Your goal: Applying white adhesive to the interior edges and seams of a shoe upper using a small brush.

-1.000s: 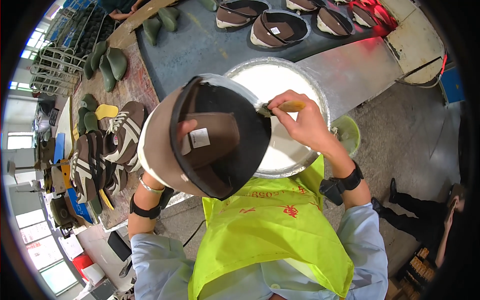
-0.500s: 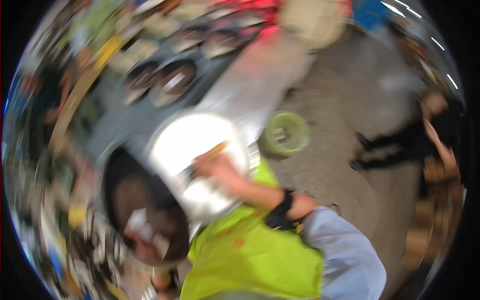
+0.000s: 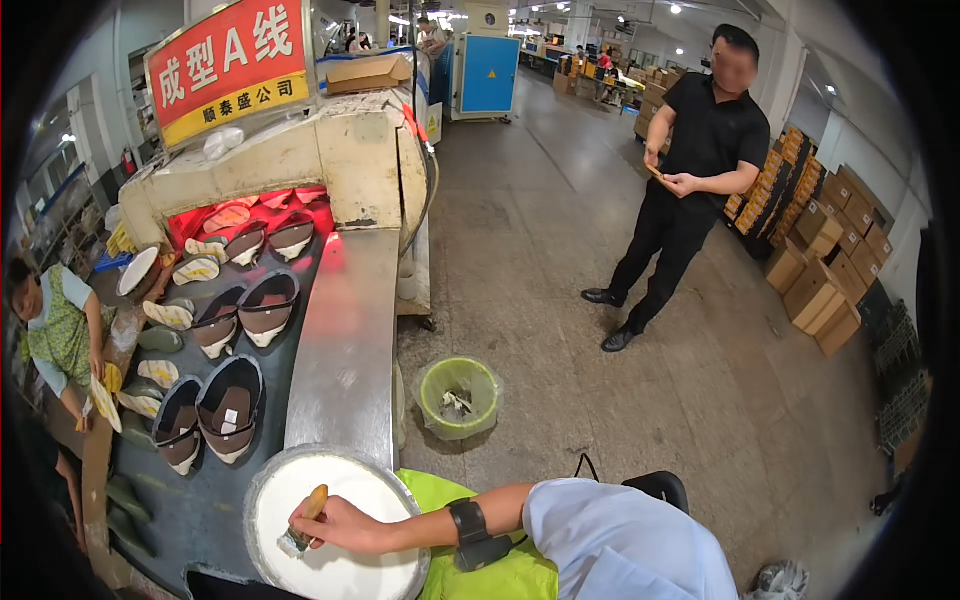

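My right hand (image 3: 350,525) is closed around a brush (image 3: 316,502) with a wooden handle. The brush head points down and left, over white liquid in a round basin (image 3: 258,500); whether the bristles touch the liquid I cannot tell. A dark band circles my right wrist. My left hand is out of the picture. At the bottom edge, left of the basin, shows the rim of something dark, mostly cut off. Farther up, a pair of dark shoe uppers (image 3: 232,405) stands on the grey conveyor belt (image 3: 275,375).
More shoe uppers (image 3: 268,308) and pale soles sit near a red-lit machine opening (image 3: 250,212). A metal ledge (image 3: 345,370) borders the belt. A lined green bin (image 3: 458,398) stands on the floor. A co-worker (image 3: 62,330) handles a sole; another person (image 3: 705,150) stands right. Cartons (image 3: 820,295) are stacked behind.
The view has swung and turned upright, and its blur is gone. The dark shoe upper beside the basin has dropped almost out of the picture. The brush stays in my right hand over the basin.
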The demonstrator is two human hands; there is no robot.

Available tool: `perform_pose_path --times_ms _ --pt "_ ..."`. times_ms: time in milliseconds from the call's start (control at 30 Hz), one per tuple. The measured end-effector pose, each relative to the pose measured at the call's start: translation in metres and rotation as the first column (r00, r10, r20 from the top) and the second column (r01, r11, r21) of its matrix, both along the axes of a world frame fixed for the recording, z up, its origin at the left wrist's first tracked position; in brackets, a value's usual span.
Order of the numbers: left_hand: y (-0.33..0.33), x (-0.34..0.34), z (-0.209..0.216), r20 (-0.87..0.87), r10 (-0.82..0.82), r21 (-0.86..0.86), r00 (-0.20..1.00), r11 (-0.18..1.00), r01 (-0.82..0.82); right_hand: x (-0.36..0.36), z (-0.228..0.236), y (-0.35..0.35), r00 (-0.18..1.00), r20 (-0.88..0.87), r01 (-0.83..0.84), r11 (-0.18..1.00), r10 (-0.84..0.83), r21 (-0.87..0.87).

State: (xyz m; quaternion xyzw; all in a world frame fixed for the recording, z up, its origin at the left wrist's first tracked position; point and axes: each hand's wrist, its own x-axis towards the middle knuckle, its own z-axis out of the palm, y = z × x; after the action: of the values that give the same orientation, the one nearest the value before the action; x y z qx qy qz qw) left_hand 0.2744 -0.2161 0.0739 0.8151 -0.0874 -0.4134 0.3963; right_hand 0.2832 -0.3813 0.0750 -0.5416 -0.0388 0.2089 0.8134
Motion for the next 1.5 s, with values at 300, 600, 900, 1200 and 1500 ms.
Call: perform_pose_path --times_ms 300,600,900,1200,1500 --pt "0.037 -0.149 -0.018 0.037 0.914 -0.465 0.404 0.374 -0.803 -0.016 0.022 -0.015 0.930 0.355 0.138 0.987 -0.098 -0.087" --pt "0.009 -0.133 0.025 -0.224 0.967 -0.531 0.118 -0.020 -0.847 0.008 0.047 0.021 0.834 0.541 0.135 0.991 -0.104 -0.017" --pt "0.035 -0.117 0.001 -0.121 0.977 -0.644 0.178 0.059 -0.763 -0.020 0.017 -0.014 0.966 0.151 -0.149 0.925 0.212 -0.350" --pt "0.042 -0.113 -0.002 0.149 0.977 -0.730 0.153 0.213 -0.650 -0.036 0.041 -0.026 0.925 0.210 -0.287 0.944 0.318 -0.164" --pt "0.034 -0.113 0.012 0.475 0.864 -0.577 0.168 0.450 -0.682 -0.005 0.030 -0.014 0.745 0.659 -0.004 0.988 0.105 -0.152"
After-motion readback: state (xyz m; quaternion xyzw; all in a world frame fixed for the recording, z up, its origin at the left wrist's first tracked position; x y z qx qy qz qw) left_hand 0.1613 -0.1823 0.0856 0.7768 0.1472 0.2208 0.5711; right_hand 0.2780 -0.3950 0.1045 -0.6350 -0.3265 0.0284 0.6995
